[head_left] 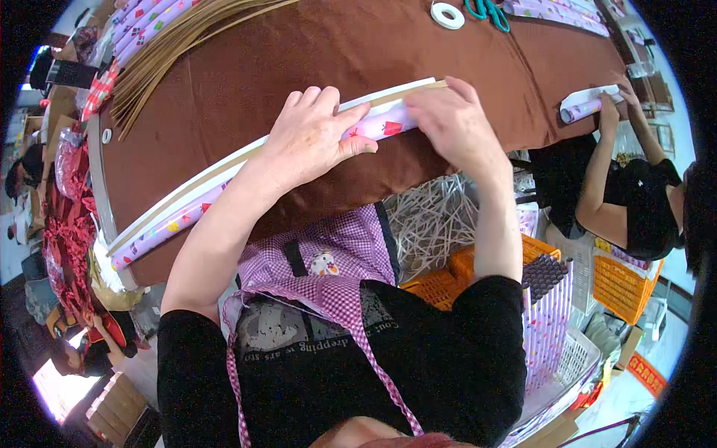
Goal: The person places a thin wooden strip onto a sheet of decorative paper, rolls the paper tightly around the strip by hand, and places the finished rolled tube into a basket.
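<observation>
A long, partly rolled sheet of lilac patterned wrapping paper (179,221) lies along the front of the brown-covered table. A thin tan strip (216,170) runs lengthwise on its white edge. My left hand (310,138) presses on the paper near the middle, thumb and forefinger spread apart. At the right end of the roll, my right hand (452,123) has its fingers curled over the paper and strip; the fingertips are slightly blurred.
A bundle of tan strips (160,63) lies at the back left beside patterned rolls. White tape (447,16) and teal scissors (489,13) sit at the far edge. A co-worker's hands (614,104) hold another roll at right. Orange baskets (626,285) stand below.
</observation>
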Motion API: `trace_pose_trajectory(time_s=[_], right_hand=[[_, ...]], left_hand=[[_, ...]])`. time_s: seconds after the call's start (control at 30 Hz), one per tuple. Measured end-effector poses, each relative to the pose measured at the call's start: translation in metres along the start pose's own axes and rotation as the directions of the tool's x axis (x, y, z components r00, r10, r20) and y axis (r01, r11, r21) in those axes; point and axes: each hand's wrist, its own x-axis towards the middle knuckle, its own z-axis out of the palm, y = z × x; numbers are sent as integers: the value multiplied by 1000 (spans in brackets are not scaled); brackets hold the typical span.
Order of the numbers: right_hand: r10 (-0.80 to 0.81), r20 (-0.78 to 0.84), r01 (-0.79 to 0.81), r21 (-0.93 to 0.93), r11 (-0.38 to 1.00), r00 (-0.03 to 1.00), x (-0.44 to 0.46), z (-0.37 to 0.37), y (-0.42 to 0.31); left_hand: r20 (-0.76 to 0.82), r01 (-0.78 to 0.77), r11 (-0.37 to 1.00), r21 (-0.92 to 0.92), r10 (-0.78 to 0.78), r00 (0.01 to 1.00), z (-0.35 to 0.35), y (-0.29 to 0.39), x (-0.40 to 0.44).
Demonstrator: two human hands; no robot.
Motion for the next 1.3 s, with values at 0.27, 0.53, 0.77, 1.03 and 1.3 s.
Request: trace_pose_trajectory(time_s=[0.27,0.53,0.77,1.03,1.3], right_hand=[[131,-75,-138,-99,985,988,-4,-20,33],[-91,9,91,0,996,996,13,9,0],[191,75,-185,-76,980,979,5,-25,39],[-47,55,43,78,996,997,20,4,-6],[-42,49,54,-296,954,998,-4,-16,34]], left_hand=[[-11,1,1000,8,0,1000,3,-2,-1],[-2,3,1000,-8,-3,1000,2,-3,-2],[-35,1,1000,-17,-2,999,4,-4,-2],[-94,-2,1000,-26,-1,996,6,-2,-3],[-267,-38,996,-81,15,963,21,-2,-7]])
